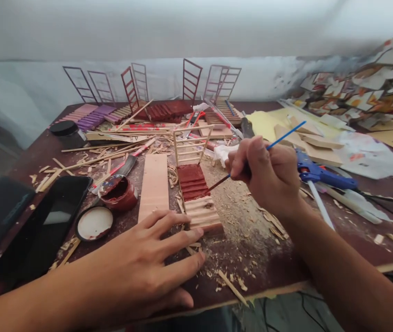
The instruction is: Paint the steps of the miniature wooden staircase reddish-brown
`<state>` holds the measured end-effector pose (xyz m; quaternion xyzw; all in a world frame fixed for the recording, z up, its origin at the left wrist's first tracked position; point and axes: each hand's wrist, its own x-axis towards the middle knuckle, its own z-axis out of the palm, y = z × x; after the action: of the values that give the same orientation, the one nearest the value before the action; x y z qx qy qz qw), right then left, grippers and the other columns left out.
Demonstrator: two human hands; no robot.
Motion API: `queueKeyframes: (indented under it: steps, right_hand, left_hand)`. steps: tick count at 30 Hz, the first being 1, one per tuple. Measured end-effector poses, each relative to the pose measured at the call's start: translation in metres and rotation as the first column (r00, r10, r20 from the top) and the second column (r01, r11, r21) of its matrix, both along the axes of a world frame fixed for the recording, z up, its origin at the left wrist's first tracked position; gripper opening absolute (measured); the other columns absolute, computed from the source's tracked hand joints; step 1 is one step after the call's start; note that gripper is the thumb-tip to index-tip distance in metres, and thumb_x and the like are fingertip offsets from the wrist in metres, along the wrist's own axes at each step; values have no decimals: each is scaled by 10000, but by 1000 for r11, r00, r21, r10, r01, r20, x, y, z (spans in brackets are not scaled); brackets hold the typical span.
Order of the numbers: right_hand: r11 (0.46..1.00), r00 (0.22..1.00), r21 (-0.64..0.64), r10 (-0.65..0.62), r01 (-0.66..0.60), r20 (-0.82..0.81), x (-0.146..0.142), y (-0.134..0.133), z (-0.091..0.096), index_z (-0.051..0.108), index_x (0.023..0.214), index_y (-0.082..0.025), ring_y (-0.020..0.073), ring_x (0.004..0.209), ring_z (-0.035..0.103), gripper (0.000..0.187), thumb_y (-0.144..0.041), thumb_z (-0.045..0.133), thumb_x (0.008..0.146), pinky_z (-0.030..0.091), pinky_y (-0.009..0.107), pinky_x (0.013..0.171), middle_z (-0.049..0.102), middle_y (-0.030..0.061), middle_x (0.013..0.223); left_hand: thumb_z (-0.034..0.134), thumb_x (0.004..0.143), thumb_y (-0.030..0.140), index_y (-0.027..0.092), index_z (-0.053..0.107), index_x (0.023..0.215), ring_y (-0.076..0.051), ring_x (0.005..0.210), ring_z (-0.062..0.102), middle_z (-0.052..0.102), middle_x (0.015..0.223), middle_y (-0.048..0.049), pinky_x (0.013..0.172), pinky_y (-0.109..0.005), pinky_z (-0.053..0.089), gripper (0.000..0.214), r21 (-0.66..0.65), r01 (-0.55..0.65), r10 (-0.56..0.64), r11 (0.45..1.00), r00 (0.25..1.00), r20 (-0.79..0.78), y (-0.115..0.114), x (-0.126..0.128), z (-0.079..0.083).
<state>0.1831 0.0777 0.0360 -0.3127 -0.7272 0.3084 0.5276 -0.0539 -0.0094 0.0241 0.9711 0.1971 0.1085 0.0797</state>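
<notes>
My right hand (267,177) is closed round a thin blue-handled paintbrush (284,135), whose tip touches a small wooden stair model (196,196). The upper steps of the model are dark red and the lower steps are bare wood; a stick railing frame (190,146) stands at its far end. My left hand (141,267) lies flat and open on the table, fingers spread, with fingertips beside the model's near end and next to a plain wood strip (154,184). An open pot of dark red paint (120,192) and its white-lined lid (94,223) lie left of the strip.
A black phone (49,221) lies at the left. A blue glue gun (315,173) with its cord sits right of my hand. Painted stair models and railing frames (168,92) line the back. Sticks, shavings and sawdust cover the brown table (261,258). Paper scraps pile at right.
</notes>
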Motion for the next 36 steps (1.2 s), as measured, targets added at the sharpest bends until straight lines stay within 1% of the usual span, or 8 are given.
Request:
queueKeyframes:
  steps: [7, 10, 13, 17, 23, 27, 31, 36]
  right_hand:
    - [989, 988, 125, 56, -75, 145, -7, -4, -5, 545, 608, -188, 61, 489, 410, 487, -386, 391, 1025, 317, 260, 492, 434, -31, 541]
    - [989, 986, 125, 61, -81, 156, -7, -3, -7, 542, 616, -185, 56, 481, 397, 483, -389, 388, 1025, 310, 256, 485, 426, -33, 537]
    - [991, 985, 110, 58, -76, 163, -7, -3, -8, 549, 622, -182, 56, 470, 385, 480, -403, 397, 1020, 292, 259, 468, 428, -34, 525]
    - [988, 981, 132, 55, -80, 187, -9, -3, -8, 548, 612, -184, 60, 495, 434, 480, -396, 405, 1018, 314, 263, 484, 465, -24, 545]
    - [975, 960, 215, -6, -56, 278, -7, -2, -5, 538, 605, -197, 66, 505, 460, 476, -359, 386, 1027, 345, 265, 511, 469, -25, 538]
    - [971, 958, 240, -57, -13, 280, -5, -2, -3, 543, 596, -197, 59, 504, 479, 484, -355, 390, 1028, 360, 263, 527, 490, -29, 536]
    - [963, 953, 270, -71, -12, 296, -4, -1, -2, 522, 593, -199, 59, 490, 448, 482, -338, 380, 1032, 343, 263, 509, 466, -32, 531]
    - [951, 945, 310, -87, -16, 315, -3, -1, 1, 499, 585, -198, 59, 473, 419, 471, -296, 381, 1031, 324, 265, 495, 409, -38, 513]
  left_hand:
    - [518, 974, 445, 154, 607, 1259, -356, 1252, 509, 560, 1381, -130, 1009, -544, 458, 416, 23, 8, -9, 1000, 999, 34, 2, 0, -2]
    - [522, 975, 436, 141, 613, 1241, -348, 1243, 522, 568, 1370, -135, 1021, -537, 450, 408, 33, 13, -15, 999, 998, 57, 3, -1, -5]
    - [510, 979, 458, 149, 612, 1238, -341, 1256, 511, 558, 1386, -113, 1045, -529, 436, 416, 48, 10, -13, 999, 998, 61, 4, -2, -7]
    - [501, 981, 479, 159, 607, 1243, -338, 1265, 501, 542, 1405, -97, 1066, -532, 420, 427, 45, 3, -6, 999, 998, 55, 3, -3, -9]
    - [497, 983, 473, 153, 618, 1233, -329, 1251, 522, 558, 1386, -117, 1063, -542, 434, 423, 42, 11, -14, 999, 998, 66, 5, -1, -7]
    - [494, 990, 447, 141, 624, 1217, -322, 1231, 536, 577, 1363, -126, 1021, -531, 473, 403, 36, 9, -12, 999, 996, 85, 5, 0, -6]
    - [512, 981, 444, 129, 630, 1200, -336, 1217, 545, 592, 1345, -121, 1006, -536, 471, 401, 30, 12, -15, 999, 994, 106, 4, 0, -6]
    - [517, 978, 449, 133, 620, 1223, -352, 1216, 537, 577, 1366, -113, 1014, -548, 451, 413, 19, 10, -12, 1000, 996, 89, 4, -1, -7]
